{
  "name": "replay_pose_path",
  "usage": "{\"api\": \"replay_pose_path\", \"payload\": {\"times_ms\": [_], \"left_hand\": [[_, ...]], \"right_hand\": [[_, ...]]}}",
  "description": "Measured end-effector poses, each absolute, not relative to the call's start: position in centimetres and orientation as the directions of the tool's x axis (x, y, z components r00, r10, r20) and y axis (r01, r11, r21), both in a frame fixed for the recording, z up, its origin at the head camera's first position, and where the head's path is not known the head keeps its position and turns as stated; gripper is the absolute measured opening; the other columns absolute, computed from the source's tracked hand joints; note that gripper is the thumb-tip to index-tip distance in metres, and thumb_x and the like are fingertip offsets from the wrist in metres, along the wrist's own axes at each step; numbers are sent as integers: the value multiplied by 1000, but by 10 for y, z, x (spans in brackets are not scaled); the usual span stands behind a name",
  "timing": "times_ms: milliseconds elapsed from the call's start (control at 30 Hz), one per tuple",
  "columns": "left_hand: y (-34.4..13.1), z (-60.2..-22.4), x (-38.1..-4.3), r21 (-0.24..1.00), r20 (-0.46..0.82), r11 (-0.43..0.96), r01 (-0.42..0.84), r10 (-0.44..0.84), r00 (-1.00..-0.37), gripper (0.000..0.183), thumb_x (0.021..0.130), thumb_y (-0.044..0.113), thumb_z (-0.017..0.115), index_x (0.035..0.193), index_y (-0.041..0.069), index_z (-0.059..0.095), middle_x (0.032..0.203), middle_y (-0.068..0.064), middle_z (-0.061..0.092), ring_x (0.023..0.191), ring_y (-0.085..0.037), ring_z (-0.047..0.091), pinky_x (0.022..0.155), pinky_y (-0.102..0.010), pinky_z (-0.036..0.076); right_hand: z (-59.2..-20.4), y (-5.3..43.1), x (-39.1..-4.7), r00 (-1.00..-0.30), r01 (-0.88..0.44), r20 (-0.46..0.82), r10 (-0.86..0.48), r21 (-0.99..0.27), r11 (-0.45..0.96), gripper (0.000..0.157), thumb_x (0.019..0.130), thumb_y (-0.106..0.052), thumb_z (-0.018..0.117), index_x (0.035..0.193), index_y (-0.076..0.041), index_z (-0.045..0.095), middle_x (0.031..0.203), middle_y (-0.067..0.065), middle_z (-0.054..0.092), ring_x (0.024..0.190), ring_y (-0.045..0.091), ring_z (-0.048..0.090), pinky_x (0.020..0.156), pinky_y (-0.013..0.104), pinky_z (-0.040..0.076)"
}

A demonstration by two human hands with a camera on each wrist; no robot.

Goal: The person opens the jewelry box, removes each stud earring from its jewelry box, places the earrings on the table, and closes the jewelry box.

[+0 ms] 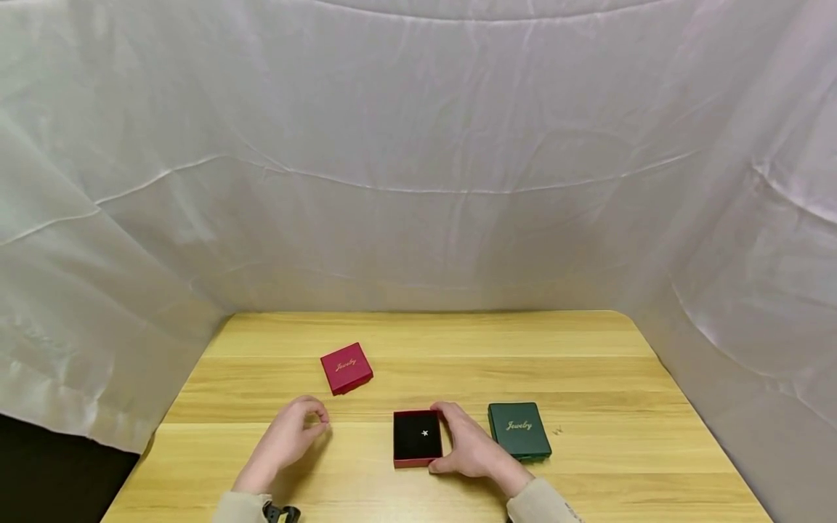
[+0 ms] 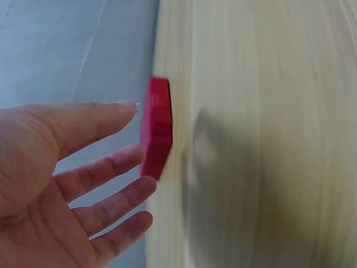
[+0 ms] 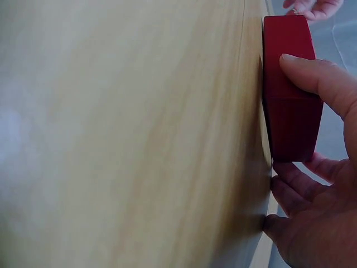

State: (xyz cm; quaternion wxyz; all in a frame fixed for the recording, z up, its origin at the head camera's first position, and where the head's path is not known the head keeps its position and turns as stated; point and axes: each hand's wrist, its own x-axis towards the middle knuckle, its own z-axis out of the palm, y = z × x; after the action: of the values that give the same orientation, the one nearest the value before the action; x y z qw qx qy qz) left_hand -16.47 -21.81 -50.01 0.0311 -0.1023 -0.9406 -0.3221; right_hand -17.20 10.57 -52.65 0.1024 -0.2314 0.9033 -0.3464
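A small open red jewelry box (image 1: pixel 417 462) with a black insert (image 1: pixel 408 436) sits on the table; a tiny silvery star-shaped earring (image 1: pixel 425 433) lies on the insert, right of its middle. My right hand (image 1: pixel 467 444) grips this box at its right side, the thumb (image 3: pixel 304 72) on the front wall and fingers toward the far corner. To the left, above the table, my left hand (image 1: pixel 290 436) pinches a tiny shiny piece, apparently an earring (image 2: pixel 138 109), at the thumb tip. Its index finger is hidden behind the thumb in the left wrist view.
A red lid (image 1: pixel 346 368) marked Jewelry lies beyond my left hand. To the right is a closed green jewelry box (image 1: pixel 519 427), with small shiny pieces (image 1: pixel 558 431) beside it. A pale curtain (image 1: pixel 418 240) surrounds the wooden table (image 1: pixel 418 334).
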Motion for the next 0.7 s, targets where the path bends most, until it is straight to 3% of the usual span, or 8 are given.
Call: {"api": "replay_pose_path", "payload": {"times_ms": [300,700], "left_hand": [[-247,-510,-166,623,137,741,251,212,-968,23,72,3,73,66,20,58,95,-5,59,91,-22,54,83,-44,43],[-263,-513,-170,604,55,777,175,179,-982,14,70,8,75,66,17,65,105,-13,57,98,-32,52,85,-49,40]], "right_hand": [[-527,105,-172,-874,-337,-35,-485,-675,657,89,59,-33,84,131,-10,37,127,2,43,115,18,42,96,42,35],[-526,105,-172,-874,-335,-38,-484,-675,658,88,59,-32,84,131,-11,38,127,1,43,113,18,42,95,41,35]]}}
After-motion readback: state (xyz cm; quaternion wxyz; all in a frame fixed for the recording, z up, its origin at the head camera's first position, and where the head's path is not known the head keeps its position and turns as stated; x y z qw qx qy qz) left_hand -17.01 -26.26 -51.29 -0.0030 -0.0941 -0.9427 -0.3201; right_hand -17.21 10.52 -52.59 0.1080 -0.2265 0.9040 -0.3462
